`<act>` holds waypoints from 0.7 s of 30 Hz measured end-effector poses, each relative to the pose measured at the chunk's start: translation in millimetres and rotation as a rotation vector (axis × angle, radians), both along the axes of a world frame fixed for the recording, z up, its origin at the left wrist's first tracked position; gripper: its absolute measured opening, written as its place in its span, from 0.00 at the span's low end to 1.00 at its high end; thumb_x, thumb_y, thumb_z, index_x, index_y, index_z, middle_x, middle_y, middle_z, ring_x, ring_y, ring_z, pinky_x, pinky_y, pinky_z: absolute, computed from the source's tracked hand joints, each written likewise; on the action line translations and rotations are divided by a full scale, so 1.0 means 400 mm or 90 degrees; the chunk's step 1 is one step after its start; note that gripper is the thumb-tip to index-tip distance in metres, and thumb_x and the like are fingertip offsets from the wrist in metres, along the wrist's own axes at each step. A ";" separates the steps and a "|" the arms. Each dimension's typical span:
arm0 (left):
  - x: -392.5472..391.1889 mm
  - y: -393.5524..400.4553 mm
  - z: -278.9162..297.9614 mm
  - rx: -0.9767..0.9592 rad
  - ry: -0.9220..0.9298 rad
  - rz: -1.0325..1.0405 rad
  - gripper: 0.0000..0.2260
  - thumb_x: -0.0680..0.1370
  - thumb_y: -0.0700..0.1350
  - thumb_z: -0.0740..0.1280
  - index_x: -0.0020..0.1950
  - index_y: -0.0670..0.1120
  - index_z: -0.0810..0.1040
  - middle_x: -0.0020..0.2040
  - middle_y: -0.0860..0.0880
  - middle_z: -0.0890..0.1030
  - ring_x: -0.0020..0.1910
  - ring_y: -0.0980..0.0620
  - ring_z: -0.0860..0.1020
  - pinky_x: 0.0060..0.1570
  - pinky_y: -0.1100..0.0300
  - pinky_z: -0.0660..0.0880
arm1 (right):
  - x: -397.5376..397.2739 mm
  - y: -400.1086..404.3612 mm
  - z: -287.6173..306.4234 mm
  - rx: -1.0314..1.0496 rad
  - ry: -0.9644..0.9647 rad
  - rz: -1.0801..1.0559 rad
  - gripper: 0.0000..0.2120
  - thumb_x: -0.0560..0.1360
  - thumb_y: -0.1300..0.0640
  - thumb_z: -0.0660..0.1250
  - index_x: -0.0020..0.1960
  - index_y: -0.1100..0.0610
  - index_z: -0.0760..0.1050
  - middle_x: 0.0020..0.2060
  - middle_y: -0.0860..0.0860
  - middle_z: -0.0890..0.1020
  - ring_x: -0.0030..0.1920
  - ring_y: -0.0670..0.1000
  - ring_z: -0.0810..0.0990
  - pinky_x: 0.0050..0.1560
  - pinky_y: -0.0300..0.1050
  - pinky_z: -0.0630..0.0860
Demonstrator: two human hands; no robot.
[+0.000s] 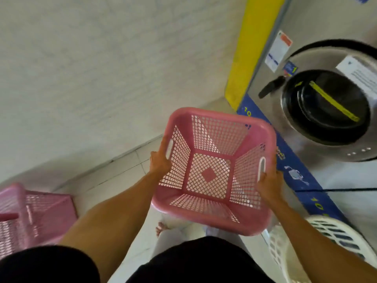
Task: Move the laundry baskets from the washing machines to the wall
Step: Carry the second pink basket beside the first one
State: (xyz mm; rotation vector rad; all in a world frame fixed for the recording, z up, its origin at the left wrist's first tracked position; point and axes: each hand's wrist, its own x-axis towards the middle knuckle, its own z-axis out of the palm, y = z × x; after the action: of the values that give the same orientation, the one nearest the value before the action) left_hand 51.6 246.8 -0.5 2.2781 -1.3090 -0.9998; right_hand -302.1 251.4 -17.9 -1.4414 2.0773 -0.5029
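Observation:
I hold an empty pink square laundry basket (212, 170) with mesh sides in the air, in the middle of the view, just left of the washing machine (326, 111). My left hand (160, 162) grips its left rim by the handle slot. On the opposite rim, my right hand (269, 183) grips beside the white handle slot. A second pink basket (34, 215) stands on the floor at the lower left, beside the white wall (91, 68).
A white slatted basket (336, 240) sits on the floor at the lower right, in front of the machine's blue base. The machine's round door is closed. A yellow panel (253, 52) edges the machine. Pale floor tiles run between wall and machine.

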 end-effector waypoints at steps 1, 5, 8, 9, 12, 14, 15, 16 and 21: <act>0.053 0.033 0.006 -0.011 0.002 0.027 0.39 0.78 0.46 0.67 0.74 0.74 0.45 0.50 0.37 0.78 0.39 0.44 0.82 0.36 0.56 0.82 | 0.051 -0.018 0.003 -0.012 0.012 0.032 0.33 0.82 0.55 0.59 0.82 0.41 0.47 0.54 0.65 0.77 0.46 0.63 0.78 0.49 0.52 0.75; 0.278 0.185 0.027 -0.034 -0.036 0.118 0.39 0.78 0.45 0.68 0.77 0.68 0.47 0.54 0.42 0.80 0.36 0.48 0.80 0.28 0.65 0.76 | 0.289 -0.048 0.041 -0.009 0.042 0.170 0.34 0.80 0.58 0.61 0.81 0.43 0.50 0.51 0.66 0.79 0.45 0.65 0.81 0.46 0.53 0.80; 0.436 0.321 0.045 -0.044 -0.081 0.172 0.42 0.75 0.37 0.67 0.79 0.64 0.48 0.57 0.39 0.81 0.43 0.39 0.81 0.41 0.51 0.79 | 0.478 -0.020 0.071 -0.005 0.049 0.250 0.40 0.79 0.63 0.61 0.81 0.40 0.46 0.50 0.66 0.78 0.45 0.65 0.81 0.43 0.50 0.77; 0.486 0.365 0.050 -0.044 -0.090 0.188 0.44 0.73 0.33 0.66 0.79 0.63 0.48 0.61 0.39 0.79 0.48 0.37 0.81 0.43 0.51 0.77 | 0.542 -0.006 0.081 -0.006 0.043 0.269 0.40 0.80 0.64 0.60 0.81 0.38 0.44 0.50 0.64 0.76 0.46 0.64 0.80 0.44 0.49 0.76; 0.624 0.480 0.062 -0.028 -0.116 0.237 0.48 0.69 0.28 0.63 0.79 0.64 0.48 0.66 0.41 0.78 0.40 0.42 0.81 0.34 0.58 0.74 | 0.720 0.047 0.109 -0.020 -0.008 0.332 0.39 0.82 0.60 0.58 0.79 0.32 0.39 0.48 0.58 0.72 0.41 0.57 0.79 0.36 0.44 0.77; 0.705 0.548 0.067 -0.031 -0.129 0.269 0.49 0.69 0.27 0.62 0.78 0.67 0.47 0.66 0.41 0.79 0.29 0.53 0.74 0.24 0.67 0.69 | 0.820 0.081 0.122 -0.018 -0.034 0.378 0.38 0.84 0.57 0.58 0.78 0.31 0.37 0.47 0.59 0.72 0.39 0.56 0.80 0.33 0.47 0.81; 0.742 0.580 0.070 -0.034 -0.132 0.276 0.50 0.70 0.27 0.62 0.77 0.68 0.46 0.67 0.41 0.78 0.28 0.55 0.73 0.21 0.68 0.69 | 0.867 0.095 0.125 -0.007 -0.049 0.398 0.38 0.84 0.57 0.58 0.78 0.31 0.37 0.47 0.60 0.73 0.40 0.57 0.81 0.34 0.51 0.83; 0.776 0.610 0.075 -0.035 -0.126 0.287 0.50 0.70 0.27 0.61 0.77 0.69 0.45 0.67 0.41 0.77 0.27 0.54 0.74 0.20 0.68 0.72 | 0.910 0.109 0.126 0.003 -0.056 0.418 0.39 0.84 0.57 0.59 0.78 0.31 0.37 0.48 0.60 0.73 0.40 0.58 0.82 0.35 0.52 0.84; 0.915 0.712 0.095 -0.044 -0.096 0.375 0.49 0.74 0.24 0.57 0.76 0.71 0.45 0.73 0.36 0.69 0.34 0.42 0.83 0.24 0.54 0.80 | 1.099 0.144 0.118 0.001 -0.042 0.487 0.40 0.82 0.60 0.61 0.79 0.32 0.40 0.48 0.59 0.71 0.37 0.56 0.80 0.30 0.49 0.83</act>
State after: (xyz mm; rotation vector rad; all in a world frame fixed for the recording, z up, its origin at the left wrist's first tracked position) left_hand 417.5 531.4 37.5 2.4921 -0.6272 -0.5769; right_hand 137.5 308.8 29.1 -2.0191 1.3152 -0.2235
